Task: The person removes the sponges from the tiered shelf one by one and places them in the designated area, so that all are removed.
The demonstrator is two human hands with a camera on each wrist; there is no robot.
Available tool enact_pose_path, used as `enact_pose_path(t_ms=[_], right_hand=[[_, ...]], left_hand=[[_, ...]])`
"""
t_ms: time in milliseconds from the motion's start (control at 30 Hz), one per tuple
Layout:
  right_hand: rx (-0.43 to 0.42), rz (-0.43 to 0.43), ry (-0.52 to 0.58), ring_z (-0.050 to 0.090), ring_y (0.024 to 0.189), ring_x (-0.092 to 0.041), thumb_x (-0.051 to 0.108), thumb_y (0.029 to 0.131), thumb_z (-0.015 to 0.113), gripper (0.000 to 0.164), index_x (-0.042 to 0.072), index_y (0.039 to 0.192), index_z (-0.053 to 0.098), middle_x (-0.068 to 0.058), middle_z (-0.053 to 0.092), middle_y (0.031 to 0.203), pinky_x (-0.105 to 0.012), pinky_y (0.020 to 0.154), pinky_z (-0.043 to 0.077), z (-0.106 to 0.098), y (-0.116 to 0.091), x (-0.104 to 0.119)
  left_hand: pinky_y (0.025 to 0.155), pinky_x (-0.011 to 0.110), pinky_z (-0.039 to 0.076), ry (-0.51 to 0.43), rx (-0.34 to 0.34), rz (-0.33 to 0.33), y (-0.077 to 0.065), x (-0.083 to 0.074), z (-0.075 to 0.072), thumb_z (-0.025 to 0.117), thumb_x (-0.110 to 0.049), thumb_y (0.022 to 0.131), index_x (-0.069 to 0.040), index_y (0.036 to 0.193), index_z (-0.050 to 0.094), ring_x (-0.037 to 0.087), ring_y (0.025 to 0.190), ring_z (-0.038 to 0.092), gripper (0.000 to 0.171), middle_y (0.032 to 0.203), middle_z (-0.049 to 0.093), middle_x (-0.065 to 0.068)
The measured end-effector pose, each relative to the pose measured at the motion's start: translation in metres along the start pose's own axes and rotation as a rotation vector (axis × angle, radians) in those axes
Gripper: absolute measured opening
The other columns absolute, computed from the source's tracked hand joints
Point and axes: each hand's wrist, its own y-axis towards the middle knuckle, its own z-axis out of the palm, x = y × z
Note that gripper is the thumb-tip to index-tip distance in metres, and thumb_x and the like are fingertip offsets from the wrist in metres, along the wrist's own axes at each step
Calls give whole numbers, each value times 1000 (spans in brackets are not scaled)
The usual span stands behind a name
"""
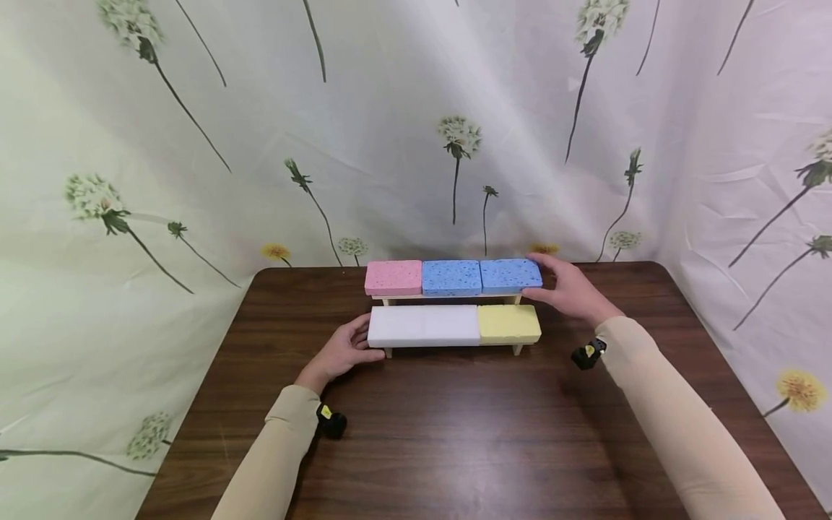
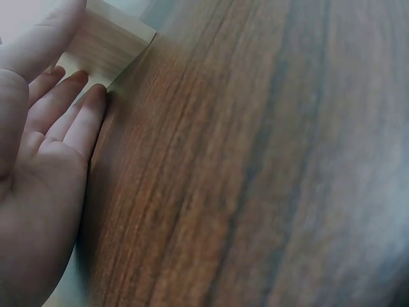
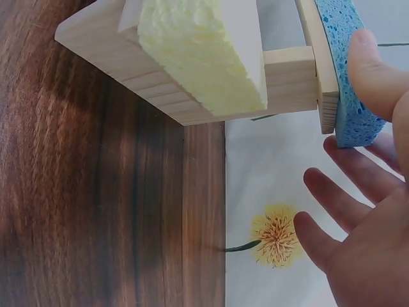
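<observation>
A two-step wooden stand [image 3: 291, 80] bears a row of sponges on each step. On the upper step lie a pink sponge [image 1: 393, 277], a blue sponge [image 1: 451, 278] and a second blue sponge [image 1: 510, 275] at the right end. Below them are white sponges [image 1: 424, 326] and a yellow sponge [image 1: 509, 323]. My right hand [image 1: 572, 290] pinches the right-end blue sponge, thumb on its front and fingers behind. At the left end of the lower step, my left hand [image 1: 342, 352] rests against the stand with fairly straight fingers, thumb toward the front.
The stand is near the back of a dark brown wooden table [image 1: 455, 433]. Behind and beside the table hangs a white cloth [image 1: 390, 144] printed with dandelions. Small black cameras [image 1: 588, 354] are strapped on both wrists.
</observation>
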Motion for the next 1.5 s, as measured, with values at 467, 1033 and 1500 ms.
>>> enact_pose_path(t_ms=[467,1033,1500], right_hand=[[-38,19,-8,53,136,-38,30,96,81,76,9,159,44,-17,56,149,-61,114,44,-10,-9,-7],[-73,31,-25,50,137,-42,26,101,74,70,4,159,41,-24,47,154,-64,113,42,-26,-28,-20],[-100,59,-25,50,136,-46,14,103,70,66,2,159,38,-28,44,155,-65,111,45,-36,-42,-35]], left_hand=[[112,28,47,0,8,-8,1,1,-3,84,-6,91,4,162,29,40,147,45,90,163,40,25],[113,31,48,12,5,-7,-1,0,-3,83,-7,92,6,162,28,41,147,45,90,163,39,28],[112,28,48,-4,6,-5,-1,0,-1,82,-4,91,7,161,30,42,147,44,88,162,39,28]])
